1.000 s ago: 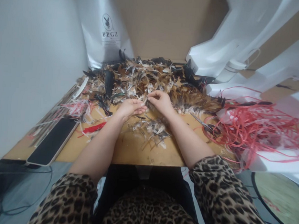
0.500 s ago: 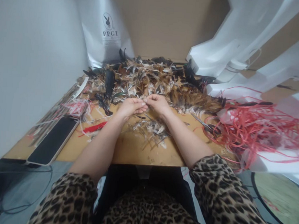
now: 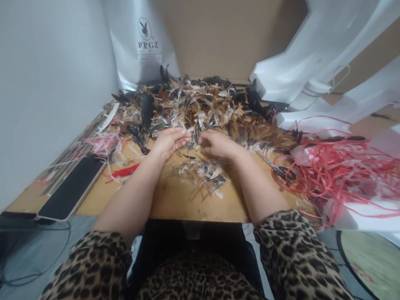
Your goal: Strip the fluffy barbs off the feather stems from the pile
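A heap of brown, black and white feathers (image 3: pixel 204 99) spreads over the back of the wooden table (image 3: pixel 182 204). At its front edge, my left hand (image 3: pixel 168 142) pinches a small feather between thumb and forefinger, the other fingers loosely bent. My right hand (image 3: pixel 218 143) is a short way to the right, apart from the left, its fingers curled against the heap. What those fingers hold, if anything, is too small to make out. Below both hands lies a looser scatter of short feathers (image 3: pixel 207 173).
A phone (image 3: pixel 72 188) lies at the table's left edge, near pink-white strips (image 3: pixel 105 143) and a red piece (image 3: pixel 125 171). To the right are scissors (image 3: pixel 283 172) and a tangle of red plastic string (image 3: pixel 350 171). A white printed bag (image 3: pixel 143 34) stands behind.
My hands have come apart from a fingertip-to-fingertip hold. The left has shifted slightly left, and the right has moved right, beside the feather heap.
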Tool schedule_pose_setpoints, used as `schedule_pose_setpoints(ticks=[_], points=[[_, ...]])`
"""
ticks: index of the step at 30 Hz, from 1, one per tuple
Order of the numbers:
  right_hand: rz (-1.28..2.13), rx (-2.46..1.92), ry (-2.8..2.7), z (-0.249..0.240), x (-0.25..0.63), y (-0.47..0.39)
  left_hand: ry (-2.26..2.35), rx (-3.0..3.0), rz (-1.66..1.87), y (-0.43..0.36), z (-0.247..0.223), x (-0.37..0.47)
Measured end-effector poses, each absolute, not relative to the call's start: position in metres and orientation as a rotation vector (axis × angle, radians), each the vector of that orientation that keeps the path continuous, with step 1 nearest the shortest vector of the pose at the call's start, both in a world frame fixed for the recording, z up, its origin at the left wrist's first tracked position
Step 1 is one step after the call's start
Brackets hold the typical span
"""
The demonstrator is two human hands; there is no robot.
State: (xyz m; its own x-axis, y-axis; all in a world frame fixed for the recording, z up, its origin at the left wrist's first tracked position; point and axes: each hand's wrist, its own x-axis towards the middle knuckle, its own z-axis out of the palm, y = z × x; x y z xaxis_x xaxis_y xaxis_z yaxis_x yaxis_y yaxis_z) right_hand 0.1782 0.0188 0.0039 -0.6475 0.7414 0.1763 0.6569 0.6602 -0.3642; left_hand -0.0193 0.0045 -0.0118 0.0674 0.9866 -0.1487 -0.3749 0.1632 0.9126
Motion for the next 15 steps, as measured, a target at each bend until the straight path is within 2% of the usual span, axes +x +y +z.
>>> schedule_pose_setpoints(ticks=[4,10,15], points=[[0.414,-1.062,-2.451,0.001,0.165,0.015,0.959,0.848,1.208,0.005,-0.013,-0.020],[1.182,-0.947,-1.715,0.009,0.167,0.020,0.991,0.893,1.203,0.004,-0.013,-0.019],[1.506,-0.917,-1.370,0.006,0.170,0.024,0.967,0.920,1.137,0.001,-0.012,-0.017]])
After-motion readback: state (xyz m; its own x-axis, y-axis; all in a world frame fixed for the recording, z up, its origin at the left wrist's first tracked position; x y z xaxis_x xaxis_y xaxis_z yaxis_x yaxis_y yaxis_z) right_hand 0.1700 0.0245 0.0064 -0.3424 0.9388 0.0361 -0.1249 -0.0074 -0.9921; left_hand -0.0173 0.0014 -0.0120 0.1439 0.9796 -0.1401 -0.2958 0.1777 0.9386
